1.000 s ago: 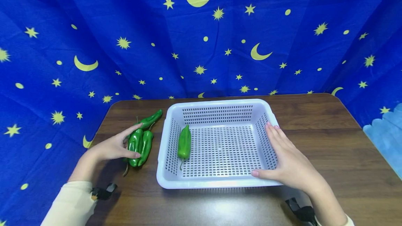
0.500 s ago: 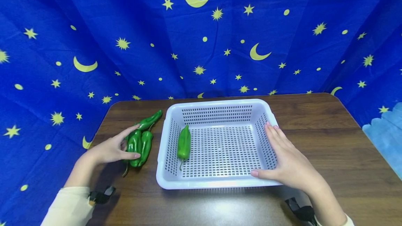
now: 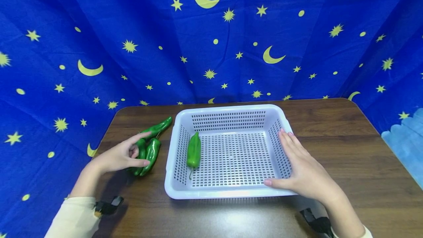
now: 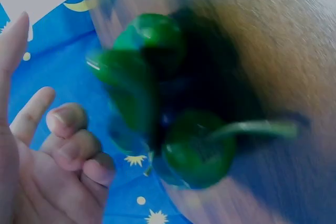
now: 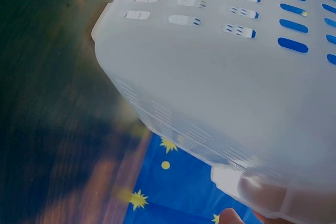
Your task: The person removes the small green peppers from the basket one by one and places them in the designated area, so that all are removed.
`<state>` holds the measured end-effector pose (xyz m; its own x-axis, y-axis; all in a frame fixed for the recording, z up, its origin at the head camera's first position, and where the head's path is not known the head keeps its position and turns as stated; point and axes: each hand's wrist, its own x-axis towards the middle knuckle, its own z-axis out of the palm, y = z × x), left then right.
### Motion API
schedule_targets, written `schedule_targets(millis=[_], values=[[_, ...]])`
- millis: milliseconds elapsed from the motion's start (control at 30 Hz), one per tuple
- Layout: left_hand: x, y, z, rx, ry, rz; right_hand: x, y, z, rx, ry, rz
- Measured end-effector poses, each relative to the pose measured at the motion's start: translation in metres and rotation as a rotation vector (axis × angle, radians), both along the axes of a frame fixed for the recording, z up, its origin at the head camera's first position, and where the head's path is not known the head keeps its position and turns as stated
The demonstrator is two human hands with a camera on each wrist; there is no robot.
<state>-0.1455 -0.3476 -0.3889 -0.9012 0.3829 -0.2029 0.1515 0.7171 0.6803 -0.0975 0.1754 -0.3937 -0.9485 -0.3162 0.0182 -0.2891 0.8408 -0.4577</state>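
Several green peppers (image 3: 152, 152) lie bunched on the table left of the basket, partly hidden by my left hand (image 3: 115, 156). Its thumb and index finger stretch over the bunch while the other fingers curl back. In the left wrist view, the fingers (image 4: 73, 148) stand beside the blurred peppers (image 4: 199, 153) with nothing in their grasp. A light plastic basket (image 3: 228, 194) with slotted walls holds one green pepper (image 3: 194, 151) at its left side. My right hand (image 3: 308, 175) grips the basket's front right corner, fingers over the right rim and thumb over the front.
The wooden table (image 3: 347, 150) extends to the right of the basket and in front of it. A blue curtain (image 3: 148, 17) with yellow moons and stars hangs behind and at both sides. Each wrist carries a black strap.
The peppers under my left hand have shifted and turned, and the hanging stem has gone from view. The left hand has moved only slightly. My right hand and the basket stay put.
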Motion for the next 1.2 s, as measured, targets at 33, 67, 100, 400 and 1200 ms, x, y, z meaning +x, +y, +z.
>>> schedule_targets(millis=[33, 67, 100, 400, 1200], values=[[-0.001, 0.001, 0.0, 0.02, 0.011, -0.002, 0.0, 0.0, 0.0, 0.0, 0.0, 0.001], [-0.001, 0.002, 0.0, 0.04, 0.022, -0.006, 0.0, 0.0, 0.0, -0.001, 0.0, 0.001], [-0.002, 0.003, 0.001, 0.058, 0.036, -0.007, 0.0, 0.0, 0.001, -0.001, 0.0, 0.001], [-0.006, 0.027, 0.017, 0.172, 0.13, -0.067, 0.0, 0.0, 0.001, 0.0, 0.007, 0.005], [-0.035, 0.138, 0.041, 0.064, 0.02, -0.231, 0.0, 0.0, 0.001, 0.0, -0.007, 0.005]])
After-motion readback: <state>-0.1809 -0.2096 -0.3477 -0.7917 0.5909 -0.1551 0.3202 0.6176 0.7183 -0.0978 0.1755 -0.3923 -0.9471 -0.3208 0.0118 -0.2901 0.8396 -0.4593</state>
